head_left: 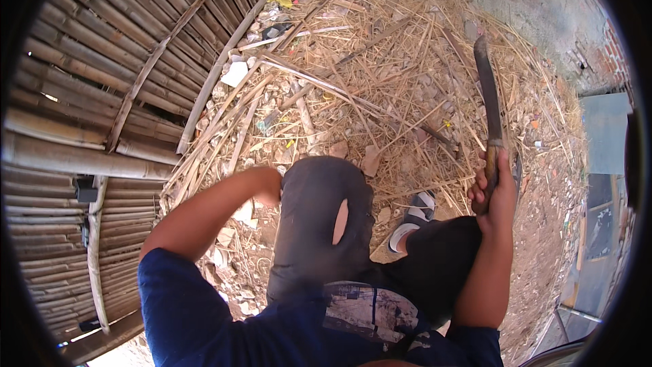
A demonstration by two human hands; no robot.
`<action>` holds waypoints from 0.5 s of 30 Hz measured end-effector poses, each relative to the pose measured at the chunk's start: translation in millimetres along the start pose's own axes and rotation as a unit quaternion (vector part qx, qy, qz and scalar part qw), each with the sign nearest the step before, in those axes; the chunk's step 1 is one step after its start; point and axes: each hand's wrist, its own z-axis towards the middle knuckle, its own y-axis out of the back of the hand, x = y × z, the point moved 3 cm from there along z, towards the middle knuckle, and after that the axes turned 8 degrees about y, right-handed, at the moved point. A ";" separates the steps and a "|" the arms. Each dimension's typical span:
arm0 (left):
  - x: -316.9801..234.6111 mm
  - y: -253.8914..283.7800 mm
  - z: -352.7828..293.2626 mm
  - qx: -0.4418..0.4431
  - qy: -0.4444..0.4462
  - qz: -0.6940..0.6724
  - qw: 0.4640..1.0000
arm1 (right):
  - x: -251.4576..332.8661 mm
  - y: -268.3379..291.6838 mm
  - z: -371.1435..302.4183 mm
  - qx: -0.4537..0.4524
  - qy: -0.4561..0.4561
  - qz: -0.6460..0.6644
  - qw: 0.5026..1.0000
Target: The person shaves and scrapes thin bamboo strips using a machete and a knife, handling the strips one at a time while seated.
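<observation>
A machete (489,92) with a long dark blade points up and away at the right, and my right hand (499,187) is wrapped round its brown handle. The blade is raised over the straw-strewn ground, touching nothing that I can see. My left hand (269,185) is down beside my left knee, on its outer side. Its fingers are hidden by the knee and blurred, so what they touch does not show. My dark trousers (309,231) have a tear at the left knee.
Dry straw and split sticks (380,95) cover the ground, mixed with stones and litter. A bamboo wall (115,61) stands at the left. A plastered brick wall (543,20) rises at the far right, with grey-blue panels (606,132) nearer. My shoe (420,207) rests on the ground.
</observation>
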 end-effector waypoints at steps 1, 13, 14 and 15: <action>18.9 27.5 8.0 -0.042 -0.008 -0.076 0.996 | -2.4 -1.8 1.1 -0.002 -0.007 -0.004 1.000; 200.4 173.7 303.4 -0.389 0.253 -0.218 0.859 | -31.1 6.8 71.3 -0.051 -0.084 -0.101 0.990; 205.1 178.9 316.8 -0.409 0.260 -0.240 0.841 | -35.9 12.5 77.7 -0.045 -0.089 -0.111 0.989; 201.9 189.6 322.4 -0.427 0.264 -0.256 0.826 | -40.9 18.1 81.2 -0.046 -0.096 -0.119 0.987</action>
